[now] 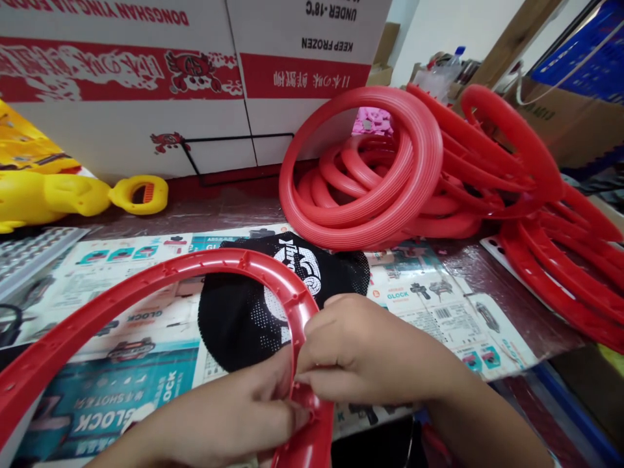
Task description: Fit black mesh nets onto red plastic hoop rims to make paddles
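Note:
A large red plastic ring (185,263), its hollow ribbed side facing up, arches across the lower left. My left hand (238,409) is closed around the ring's right-hand part, the thumb pressing into the channel. Just above and to the right, my right hand (363,348) has its fingers curled tightly at the same stretch of ring; whether a small piece is also pinched there is hidden. A black fabric piece with white printing (244,318) lies beyond the ring, partly covered by it.
Ribbed red rings (361,211) are heaped behind my right hand. More open red ring parts (511,149) pile up at the right. A white carton (121,136) stands at the back, with a yellow plastic toy (73,195) before it. Printed cardboard (439,299) covers the table.

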### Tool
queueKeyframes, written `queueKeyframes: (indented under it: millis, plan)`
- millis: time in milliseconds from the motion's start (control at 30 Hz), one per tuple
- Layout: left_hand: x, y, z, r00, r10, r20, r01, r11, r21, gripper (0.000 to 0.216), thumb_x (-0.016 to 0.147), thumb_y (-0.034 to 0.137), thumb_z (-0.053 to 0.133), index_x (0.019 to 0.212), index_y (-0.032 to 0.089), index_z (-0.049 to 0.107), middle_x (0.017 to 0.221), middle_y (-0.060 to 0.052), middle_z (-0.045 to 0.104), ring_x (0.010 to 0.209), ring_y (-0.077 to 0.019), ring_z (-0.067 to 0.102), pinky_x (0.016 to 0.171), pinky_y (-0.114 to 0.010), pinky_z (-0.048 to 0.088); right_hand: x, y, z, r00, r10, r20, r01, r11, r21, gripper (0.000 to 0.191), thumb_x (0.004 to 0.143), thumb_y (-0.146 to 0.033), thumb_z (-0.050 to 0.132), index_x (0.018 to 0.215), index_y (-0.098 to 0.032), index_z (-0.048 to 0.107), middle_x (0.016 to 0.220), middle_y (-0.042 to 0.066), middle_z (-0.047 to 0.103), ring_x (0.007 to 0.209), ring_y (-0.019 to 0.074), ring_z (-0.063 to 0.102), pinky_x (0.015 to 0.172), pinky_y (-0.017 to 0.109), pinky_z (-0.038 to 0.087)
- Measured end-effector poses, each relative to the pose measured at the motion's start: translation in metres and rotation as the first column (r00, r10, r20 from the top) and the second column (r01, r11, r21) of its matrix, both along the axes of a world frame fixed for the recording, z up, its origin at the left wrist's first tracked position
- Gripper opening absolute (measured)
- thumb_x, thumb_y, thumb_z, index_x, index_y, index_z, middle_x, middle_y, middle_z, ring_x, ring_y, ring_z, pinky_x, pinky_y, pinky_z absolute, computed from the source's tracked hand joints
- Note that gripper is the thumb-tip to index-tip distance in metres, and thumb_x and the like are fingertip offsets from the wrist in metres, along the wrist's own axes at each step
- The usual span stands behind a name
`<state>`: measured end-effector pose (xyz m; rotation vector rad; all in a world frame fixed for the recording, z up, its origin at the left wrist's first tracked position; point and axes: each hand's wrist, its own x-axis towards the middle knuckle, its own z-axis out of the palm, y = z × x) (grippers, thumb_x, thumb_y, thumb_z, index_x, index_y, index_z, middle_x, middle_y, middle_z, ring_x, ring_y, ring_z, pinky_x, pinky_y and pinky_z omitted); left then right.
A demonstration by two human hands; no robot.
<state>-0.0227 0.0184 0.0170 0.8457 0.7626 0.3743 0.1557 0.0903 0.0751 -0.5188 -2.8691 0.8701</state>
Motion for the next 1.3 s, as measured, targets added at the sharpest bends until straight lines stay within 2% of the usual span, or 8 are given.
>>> queueKeyframes:
  millis: [200, 367, 533, 633, 700, 867, 1133, 1300]
  plan:
    - [-0.003, 0.002, 0.003, 0.997, -0.013, 0.071, 0.019, 0.995, -0.094, 0.015, 0.067, 0.020, 0.059, 0.081, 0.020, 0.053, 0.065, 0.006, 0.045, 0.053, -0.0067, 0.032, 0.048, -0.019, 0.025, 0.000, 0.004, -0.005, 0.983, 0.155, -0.097, -0.134, 0.973, 0.190, 0.022, 0.089, -0.022, 0.056, 0.069, -0.017, 0.064, 0.067, -0.003, 0.061, 0.062, 0.0104, 0.049, 0.062, 0.026, 0.034]
    - [-0.005, 0.000, -0.006, 0.991, -0.024, 0.133, 0.047, 0.984, -0.173, 0.022, 0.066, 0.024, 0.063, 0.087, 0.020, 0.055, 0.063, 0.006, 0.049, 0.048, -0.0057, 0.033, 0.045, -0.018, 0.023, 0.005, -0.001, -0.001, 0.979, 0.189, -0.083, -0.151, 0.930, 0.336, 0.032, 0.092, -0.021, 0.052, 0.060, -0.018, 0.057, 0.065, -0.003, 0.058, 0.058, 0.0106, 0.044, 0.060, 0.028, 0.032]
    - [0.000, 0.000, 0.000, 0.968, 0.138, 0.210, -0.061, 0.939, -0.339, 0.036, 0.062, 0.028, 0.068, 0.097, 0.020, 0.060, 0.076, 0.002, 0.058, 0.062, -0.0106, 0.054, 0.058, -0.019, 0.037, 0.005, -0.005, 0.001, 0.990, 0.141, -0.001, -0.136, 0.955, 0.262, 0.021, 0.092, -0.018, 0.054, 0.075, -0.018, 0.067, 0.071, -0.001, 0.065, 0.062, 0.0118, 0.050, 0.063, 0.028, 0.035]
    - [0.002, 0.001, 0.009, 0.950, 0.210, 0.229, -0.131, 0.939, -0.319, 0.039, 0.065, 0.023, 0.065, 0.104, 0.022, 0.061, 0.075, 0.001, 0.063, 0.071, -0.0167, 0.062, 0.071, -0.027, 0.044, 0.004, -0.004, -0.001, 0.996, 0.085, -0.028, -0.074, 0.958, 0.279, 0.025, 0.093, -0.018, 0.051, 0.075, -0.017, 0.067, 0.072, 0.000, 0.066, 0.062, 0.0118, 0.051, 0.062, 0.028, 0.034]
    - [0.001, 0.001, 0.012, 0.946, 0.242, 0.215, -0.178, 0.944, -0.279, 0.037, 0.066, 0.019, 0.064, 0.102, 0.022, 0.063, 0.076, 0.001, 0.066, 0.072, -0.0163, 0.063, 0.074, -0.027, 0.044, 0.004, -0.003, -0.002, 0.993, 0.066, -0.096, -0.039, 0.965, 0.261, 0.023, 0.093, -0.018, 0.050, 0.082, -0.016, 0.069, 0.076, 0.000, 0.067, 0.066, 0.0117, 0.054, 0.064, 0.027, 0.035]
    - [-0.004, -0.001, 0.006, 0.954, 0.202, 0.220, -0.145, 0.957, -0.252, 0.031, 0.064, 0.017, 0.063, 0.095, 0.021, 0.065, 0.076, 0.002, 0.067, 0.070, -0.0144, 0.062, 0.070, -0.024, 0.042, 0.004, 0.001, -0.003, 0.966, 0.125, -0.227, -0.093, 0.985, 0.148, 0.016, 0.092, -0.016, 0.052, 0.094, -0.015, 0.069, 0.080, -0.002, 0.069, 0.071, 0.0102, 0.057, 0.068, 0.024, 0.040]
    - [-0.005, 0.004, 0.008, 0.950, 0.207, 0.236, -0.143, 0.955, -0.259, 0.029, 0.060, 0.015, 0.062, 0.089, 0.019, 0.061, 0.074, 0.003, 0.068, 0.068, -0.0128, 0.063, 0.068, -0.022, 0.043, 0.002, 0.000, -0.005, 0.966, 0.097, -0.240, -0.061, 0.986, 0.157, 0.016, 0.093, -0.015, 0.052, 0.093, -0.015, 0.068, 0.082, 0.000, 0.071, 0.073, 0.0104, 0.059, 0.073, 0.024, 0.043]
    - [-0.007, 0.002, 0.000, 0.944, 0.175, 0.278, -0.085, 0.947, -0.310, 0.033, 0.060, 0.016, 0.064, 0.093, 0.019, 0.061, 0.066, 0.003, 0.068, 0.066, -0.0134, 0.065, 0.066, -0.022, 0.045, 0.003, 0.002, -0.006, 0.962, 0.121, -0.246, -0.077, 0.980, 0.182, 0.019, 0.094, -0.016, 0.052, 0.092, -0.016, 0.071, 0.076, 0.000, 0.068, 0.066, 0.0092, 0.055, 0.066, 0.024, 0.038]
